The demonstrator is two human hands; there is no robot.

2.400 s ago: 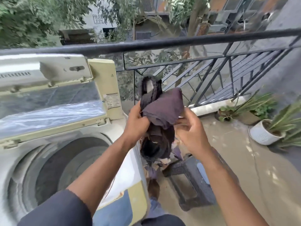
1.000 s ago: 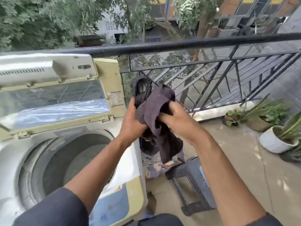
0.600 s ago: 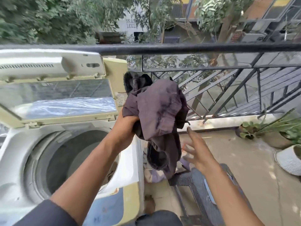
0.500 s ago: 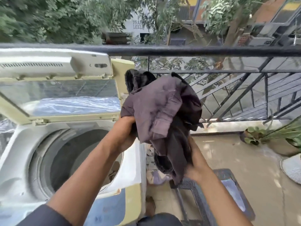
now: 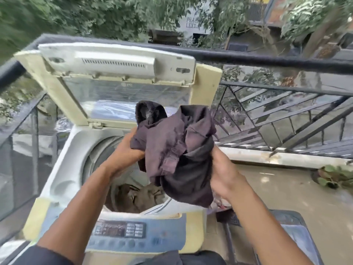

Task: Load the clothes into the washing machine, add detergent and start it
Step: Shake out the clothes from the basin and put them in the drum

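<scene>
Balcony setting: tan concrete floor [image 5: 286,188], black metal railing [image 5: 267,60] along the outer edge, trees and buildings beyond it. Washer [image 5: 63,178], a white and cream top-loader, stands against the railing with lid [image 5: 118,66] raised upright and hinged at the back. Drum [image 5: 137,197] open; brownish patterned fabric lies at its bottom. Control panel [image 5: 122,232] with buttons runs along the front edge, nearest the camera. Dark plastic stool [image 5: 286,222] sits on the floor just right of the washer; a potted plant [image 5: 334,176] is near the railing base at far right. Clothes [image 5: 172,150], a bundle of dark purple and black pieces, are held in the air above the right part of the drum opening, overhanging the washer's right rim. Left hand [image 5: 124,152] grips the bundle's left side, fingers closed into the fabric and mostly hidden by it. Right hand [image 5: 223,173] clamps the lower right side, fingers wrapped under and behind the cloth, thumb along its edge. Bundle spans between both hands, its top fold rising above them.
</scene>
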